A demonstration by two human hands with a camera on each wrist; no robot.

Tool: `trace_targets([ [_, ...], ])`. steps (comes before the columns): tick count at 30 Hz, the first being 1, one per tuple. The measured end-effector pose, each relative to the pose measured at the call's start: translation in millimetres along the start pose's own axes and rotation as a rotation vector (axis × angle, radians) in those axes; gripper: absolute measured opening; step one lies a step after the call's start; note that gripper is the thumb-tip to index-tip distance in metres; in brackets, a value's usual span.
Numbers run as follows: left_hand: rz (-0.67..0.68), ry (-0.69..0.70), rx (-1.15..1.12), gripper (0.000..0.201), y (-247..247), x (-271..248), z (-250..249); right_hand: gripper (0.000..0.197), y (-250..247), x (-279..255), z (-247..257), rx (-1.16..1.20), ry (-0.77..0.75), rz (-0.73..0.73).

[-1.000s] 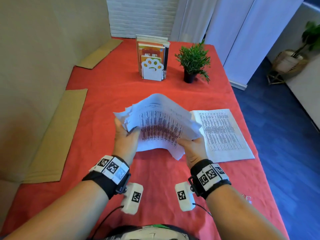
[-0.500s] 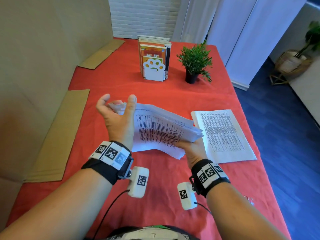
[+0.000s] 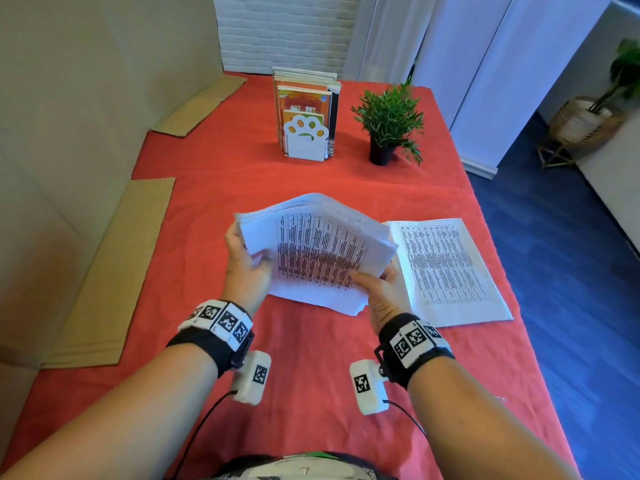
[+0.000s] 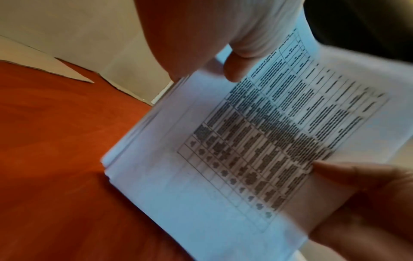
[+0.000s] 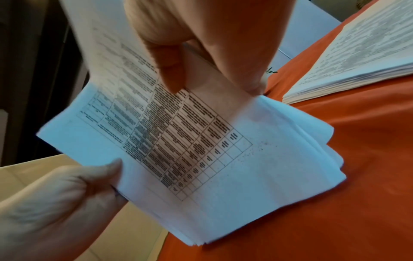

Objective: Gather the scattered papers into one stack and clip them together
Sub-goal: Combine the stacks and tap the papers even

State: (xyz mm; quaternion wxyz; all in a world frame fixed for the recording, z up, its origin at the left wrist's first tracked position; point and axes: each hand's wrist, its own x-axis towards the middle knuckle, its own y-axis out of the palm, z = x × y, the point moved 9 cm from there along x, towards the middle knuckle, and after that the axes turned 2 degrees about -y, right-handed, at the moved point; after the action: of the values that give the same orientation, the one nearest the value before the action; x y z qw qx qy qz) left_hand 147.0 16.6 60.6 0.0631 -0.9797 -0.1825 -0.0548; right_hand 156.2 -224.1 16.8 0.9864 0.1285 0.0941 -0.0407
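I hold a bundle of printed sheets (image 3: 318,251) tilted above the red tablecloth (image 3: 311,358), table print facing me. My left hand (image 3: 244,268) grips its left edge, thumb (image 4: 234,70) on the front. My right hand (image 3: 379,289) pinches its right side, thumb (image 5: 172,70) on the print and fingers behind. The sheet edges (image 5: 324,150) are uneven and fanned at the lower corner. A second pile of printed sheets (image 3: 446,268) lies flat on the cloth just right of my right hand. No clip shows clearly in any view.
A bookend with upright books (image 3: 306,116) and a small potted plant (image 3: 388,123) stand at the far side of the table. Cardboard pieces (image 3: 114,271) lie along the left wall. The table's right edge (image 3: 512,271) drops to a blue floor.
Half a second ago my left hand was lifted off the bundle with fingers spread; now it grips the left edge again. The bundle looks more squared. The right hand kept its hold.
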Motion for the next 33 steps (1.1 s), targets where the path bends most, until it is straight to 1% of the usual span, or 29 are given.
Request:
trace_targets([
  [2,-0.041,0.050,0.052,0.053,-1,1,-7,0.034,3,0,7,0.016,-0.047,0.001],
  [3,-0.049,0.055,0.067,0.051,-1,0,-9,0.036,5,0,10,0.019,-0.069,0.007],
  [6,-0.062,0.037,0.070,0.048,-4,-9,-5,0.040,9,-5,14,0.015,-0.094,0.031],
  [8,-0.055,0.012,0.060,0.044,-6,-18,3,0.039,10,-9,13,-0.020,-0.096,0.042],
  [10,-0.039,0.010,0.029,0.041,-5,-23,8,0.045,8,-10,20,-0.064,-0.150,0.023],
  [11,-0.037,0.010,0.001,0.041,-6,-23,9,0.052,6,-11,29,-0.063,-0.205,0.005],
  [12,-0.034,0.010,-0.038,0.040,-6,-22,8,0.062,5,-11,42,-0.071,-0.291,-0.013],
  [13,-0.033,0.007,-0.074,0.040,-7,-19,9,0.073,6,-14,60,-0.098,-0.414,-0.023],
  [15,-0.015,-0.016,-0.117,0.046,-6,-14,10,0.090,14,-21,94,-0.236,-0.669,-0.020],
  [16,-0.009,-0.032,-0.133,0.048,-5,-12,12,0.092,20,-25,107,-0.358,-0.780,-0.020],
  [17,-0.008,-0.054,-0.148,0.050,-5,-10,14,0.089,27,-29,118,-0.499,-0.877,-0.023],
  [18,-0.006,-0.077,-0.168,0.052,-5,-9,17,0.080,33,-32,125,-0.621,-0.948,-0.013],
  [19,-0.001,-0.100,-0.182,0.056,-4,-7,19,0.068,38,-32,129,-0.693,-0.988,0.007],
  [20,0.011,-0.114,-0.198,0.060,-3,-6,19,0.059,40,-34,132,-0.714,-1.008,0.026],
  [21,0.022,-0.125,-0.207,0.064,-2,-5,19,0.054,39,-35,134,-0.700,-1.017,0.024],
  [22,0.034,-0.132,-0.221,0.067,-1,-4,19,0.055,36,-36,134,-0.670,-1.014,0.002],
  [23,0.040,-0.145,-0.231,0.070,-1,-3,19,0.062,32,-35,133,-0.630,-0.982,-0.023],
  [24,0.048,-0.159,-0.237,0.071,-1,-2,20,0.074,28,-32,128,-0.569,-0.915,-0.034],
  [25,0.050,-0.172,-0.226,0.070,-1,0,22,0.085,21,-25,120,-0.470,-0.797,-0.046],
  [27,0.030,-0.203,-0.164,0.063,-1,1,25,0.095,12,-9,94,-0.208,-0.498,-0.051],
  [28,0.011,-0.223,-0.137,0.059,-3,2,27,0.096,12,-3,81,-0.090,-0.384,-0.041],
  [29,-0.007,-0.236,-0.116,0.058,-3,2,29,0.094,10,3,68,-0.012,-0.302,-0.038],
  [30,-0.023,-0.239,-0.104,0.057,-3,2,30,0.091,10,6,60,0.037,-0.251,-0.033],
  [31,-0.033,-0.242,-0.101,0.059,-2,2,31,0.086,9,9,54,0.043,-0.215,-0.040],
  [33,-0.052,-0.237,-0.096,0.061,-1,1,32,0.069,7,12,44,0.005,-0.155,-0.060],
])
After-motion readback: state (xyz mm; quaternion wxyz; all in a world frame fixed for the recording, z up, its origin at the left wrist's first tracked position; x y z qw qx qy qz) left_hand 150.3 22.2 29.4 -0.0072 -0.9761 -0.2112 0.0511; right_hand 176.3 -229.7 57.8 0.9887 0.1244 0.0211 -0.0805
